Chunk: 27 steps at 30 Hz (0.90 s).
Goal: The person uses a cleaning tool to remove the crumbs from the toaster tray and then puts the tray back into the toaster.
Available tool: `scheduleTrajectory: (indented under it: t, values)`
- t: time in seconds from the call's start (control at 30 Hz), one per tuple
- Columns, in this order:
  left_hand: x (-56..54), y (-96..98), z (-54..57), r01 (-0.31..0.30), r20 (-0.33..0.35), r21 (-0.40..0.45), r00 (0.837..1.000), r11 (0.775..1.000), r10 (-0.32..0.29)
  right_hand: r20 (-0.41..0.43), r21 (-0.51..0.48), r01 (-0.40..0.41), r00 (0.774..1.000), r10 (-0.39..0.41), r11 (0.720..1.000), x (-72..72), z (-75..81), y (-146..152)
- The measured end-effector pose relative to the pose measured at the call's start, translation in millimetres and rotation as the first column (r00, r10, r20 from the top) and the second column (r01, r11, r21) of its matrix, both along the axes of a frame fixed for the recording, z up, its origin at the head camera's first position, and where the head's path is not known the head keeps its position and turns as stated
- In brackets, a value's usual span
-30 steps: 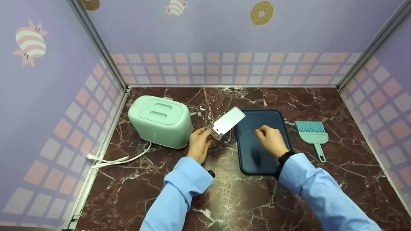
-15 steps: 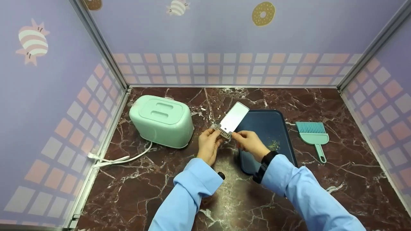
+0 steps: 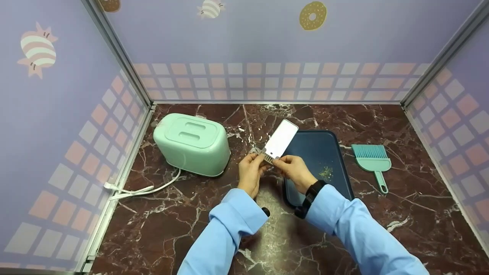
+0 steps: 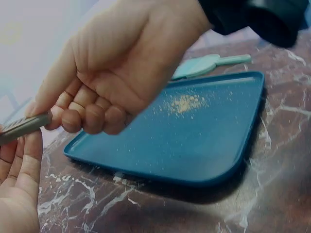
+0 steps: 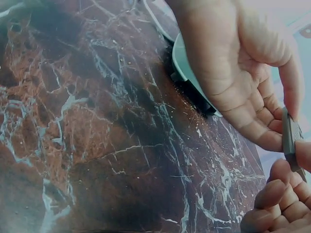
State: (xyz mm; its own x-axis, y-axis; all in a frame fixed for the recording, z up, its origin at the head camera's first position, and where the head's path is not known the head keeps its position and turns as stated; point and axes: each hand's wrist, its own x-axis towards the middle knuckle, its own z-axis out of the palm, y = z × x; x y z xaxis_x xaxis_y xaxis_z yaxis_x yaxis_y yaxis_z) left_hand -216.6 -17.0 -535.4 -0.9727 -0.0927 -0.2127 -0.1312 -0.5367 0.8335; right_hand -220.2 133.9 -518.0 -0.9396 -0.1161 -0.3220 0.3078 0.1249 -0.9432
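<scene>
In the head view both hands hold the near end of a toaster crumb tray (image 3: 281,138), a flat pale plate with a slotted metal end. My left hand (image 3: 250,172) grips the left of that end, thumb on top. The right hand (image 3: 300,172) pinches its right corner between thumb and fingers. In the left wrist view the right hand (image 4: 121,58) shows large, its other fingers curled under, with the left hand (image 4: 19,204) at lower left. The mint-green toaster (image 3: 191,145) stands left of the hands. A dark blue tray (image 3: 317,147) lies partly beneath the right forearm.
Yellowish crumbs (image 4: 186,103) lie on the blue tray. More pale crumbs are scattered on the marbled table (image 3: 172,229) beside the toaster. A green brush (image 3: 372,163) lies to the right. The toaster's white cord (image 3: 141,193) runs left. Patterned walls (image 3: 244,42) enclose the back and sides.
The right hand has come left from over the blue tray and taken the crumb tray's right corner. The left hand has moved slightly right, turning the crumb tray more upright. The crumb pile shows now.
</scene>
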Motion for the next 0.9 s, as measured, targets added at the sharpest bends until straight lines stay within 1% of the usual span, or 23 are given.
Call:
scheduleTrajectory:
  t: [0.1, 0.17, 0.23, 0.37, 0.53, 0.67, 0.77, 0.9]
  values:
    - [0.5, -2.8, -2.2, 0.019, -0.01, -0.029, 1.0, 0.999, -0.019, -0.015, -0.012, -0.015, 1.0, 0.015, 1.0, 0.5, 1.2, 0]
    - [0.5, -4.4, -3.8, 0.026, -0.005, -0.066, 1.0, 0.997, -0.026, -0.013, -0.031, -0.012, 1.0, 0.011, 0.999, 0.7, 1.9, 0]
    - [0.7, -5.9, -4.3, 0.033, 0.013, -0.106, 0.999, 0.994, -0.031, 0.002, -0.058, 0.004, 1.0, -0.003, 0.998, 0.6, 2.5, 0]
    - [1.4, -7.5, -4.3, 0.05, 0.039, -0.145, 0.998, 0.988, -0.045, 0.047, -0.155, 0.06, 0.997, -0.053, 0.986, -0.7, 0.7, 0]
    - [4.3, -6.3, -2.7, 0.081, 0.039, -0.196, 0.996, 0.977, -0.075, 0.115, -0.279, 0.153, 0.985, -0.125, 0.948, -1.4, -1.0, 0]
    - [7.0, -2.9, -2.9, 0.102, 0.036, -0.25, 0.995, 0.963, -0.096, 0.156, -0.354, 0.228, 0.971, -0.184, 0.907, -2.1, -3.1, 0]
    - [8.9, -0.6, -2.3, 0.115, 0.046, -0.304, 0.993, 0.946, -0.106, 0.171, -0.381, 0.267, 0.961, -0.216, 0.885, -2.8, -5.8, 0]
    - [11.4, 0.9, -2.0, 0.149, 0.062, -0.386, 0.989, 0.91, -0.135, 0.174, -0.413, 0.29, 0.956, -0.238, 0.863, -3.2, -9.0, 0]
